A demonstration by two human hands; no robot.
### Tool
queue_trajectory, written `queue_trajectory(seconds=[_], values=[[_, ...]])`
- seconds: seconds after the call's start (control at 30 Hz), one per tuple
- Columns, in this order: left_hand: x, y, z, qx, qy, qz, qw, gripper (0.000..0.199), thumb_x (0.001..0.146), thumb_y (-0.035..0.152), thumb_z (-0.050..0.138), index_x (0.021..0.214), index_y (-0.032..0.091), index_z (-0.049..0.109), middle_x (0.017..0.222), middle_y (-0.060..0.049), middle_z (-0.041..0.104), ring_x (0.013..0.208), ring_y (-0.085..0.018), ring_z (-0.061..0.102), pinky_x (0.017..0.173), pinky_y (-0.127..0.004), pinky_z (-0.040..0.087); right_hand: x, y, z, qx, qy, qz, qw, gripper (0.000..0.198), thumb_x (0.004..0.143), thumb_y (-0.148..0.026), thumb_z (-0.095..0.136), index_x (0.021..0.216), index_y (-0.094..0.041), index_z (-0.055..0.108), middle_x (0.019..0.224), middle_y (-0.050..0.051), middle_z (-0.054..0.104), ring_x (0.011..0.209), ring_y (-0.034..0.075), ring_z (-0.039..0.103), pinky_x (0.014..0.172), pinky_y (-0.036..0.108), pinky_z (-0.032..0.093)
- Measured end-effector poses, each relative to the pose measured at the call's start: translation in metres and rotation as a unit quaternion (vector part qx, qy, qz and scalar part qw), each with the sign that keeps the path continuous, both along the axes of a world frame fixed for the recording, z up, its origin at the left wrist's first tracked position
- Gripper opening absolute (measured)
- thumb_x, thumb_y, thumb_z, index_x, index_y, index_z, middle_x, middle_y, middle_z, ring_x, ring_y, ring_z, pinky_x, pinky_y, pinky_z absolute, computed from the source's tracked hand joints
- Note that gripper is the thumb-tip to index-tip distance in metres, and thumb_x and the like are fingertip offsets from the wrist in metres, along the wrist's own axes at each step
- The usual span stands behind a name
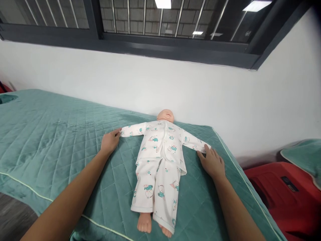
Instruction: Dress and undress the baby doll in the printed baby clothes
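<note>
A baby doll lies on its back on the green quilted cover, head toward the wall and bare feet toward me. It wears a white printed long-sleeved top and matching trousers. Both sleeves are stretched out to the sides. My left hand pinches the cuff of the sleeve on the left. At the other cuff, my right hand has its thumb below and its fingers over the sleeve end. The doll's own hands are hidden in the sleeves or under my fingers.
The green quilted cover spreads far to the left. Behind the doll rises a white wall with a dark-framed window above. A red plastic object stands beyond the right edge, with green fabric on it.
</note>
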State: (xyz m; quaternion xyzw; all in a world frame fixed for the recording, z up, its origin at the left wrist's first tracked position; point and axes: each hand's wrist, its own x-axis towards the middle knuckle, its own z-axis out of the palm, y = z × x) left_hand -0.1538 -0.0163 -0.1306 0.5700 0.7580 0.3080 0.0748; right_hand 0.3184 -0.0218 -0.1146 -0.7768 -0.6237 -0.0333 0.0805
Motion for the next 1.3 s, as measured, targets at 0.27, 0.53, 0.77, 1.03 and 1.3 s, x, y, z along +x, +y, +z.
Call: queue_trajectory(seconds=[0.27,0.53,0.77,1.03,1.3], values=[[-0.007,0.014,0.001,0.001,-0.002,0.047,0.999,0.048,0.098,0.04,0.032,0.138,0.026,0.055,0.127,-0.012,0.066,0.112,-0.031,0.064,0.094,-0.044,0.048,-0.001,-0.001,0.003,-0.005,0.004,0.001,1.0,0.069,0.097,-0.054,0.023,0.152,-0.013,0.029,0.154,0.014,0.037,0.144,0.03,0.029,0.116,0.048,0.024],[-0.006,0.02,0.005,-0.022,0.037,0.045,0.998,0.048,0.099,0.037,0.029,0.14,0.028,0.053,0.124,-0.012,0.068,0.113,-0.032,0.063,0.096,-0.046,0.045,-0.001,0.0,0.002,-0.001,0.009,0.0,1.0,0.069,0.097,-0.054,0.023,0.152,-0.014,0.029,0.154,0.013,0.038,0.145,0.029,0.028,0.116,0.049,0.024],[-0.005,0.02,0.005,-0.015,0.04,0.049,0.998,0.047,0.097,0.033,0.032,0.136,0.026,0.058,0.124,-0.011,0.068,0.114,-0.032,0.062,0.095,-0.046,0.046,-0.002,-0.001,0.003,-0.006,0.012,-0.005,1.0,0.069,0.097,-0.054,0.024,0.152,-0.015,0.029,0.154,0.014,0.036,0.145,0.029,0.028,0.116,0.048,0.023],[-0.004,0.019,0.007,-0.03,0.041,0.042,0.998,0.044,0.099,0.033,0.034,0.135,0.025,0.057,0.127,-0.011,0.066,0.117,-0.033,0.06,0.097,-0.049,0.044,-0.002,0.0,0.003,-0.004,0.011,-0.002,1.0,0.069,0.097,-0.054,0.024,0.152,-0.014,0.03,0.154,0.014,0.038,0.145,0.029,0.028,0.116,0.047,0.023],[-0.004,0.019,0.006,-0.03,0.046,0.035,0.998,0.041,0.1,0.03,0.035,0.134,0.026,0.058,0.13,-0.011,0.064,0.12,-0.031,0.058,0.098,-0.046,0.043,-0.003,-0.001,0.004,-0.006,0.007,0.0,1.0,0.069,0.097,-0.053,0.023,0.152,-0.012,0.028,0.154,0.014,0.037,0.145,0.029,0.028,0.116,0.048,0.024]])
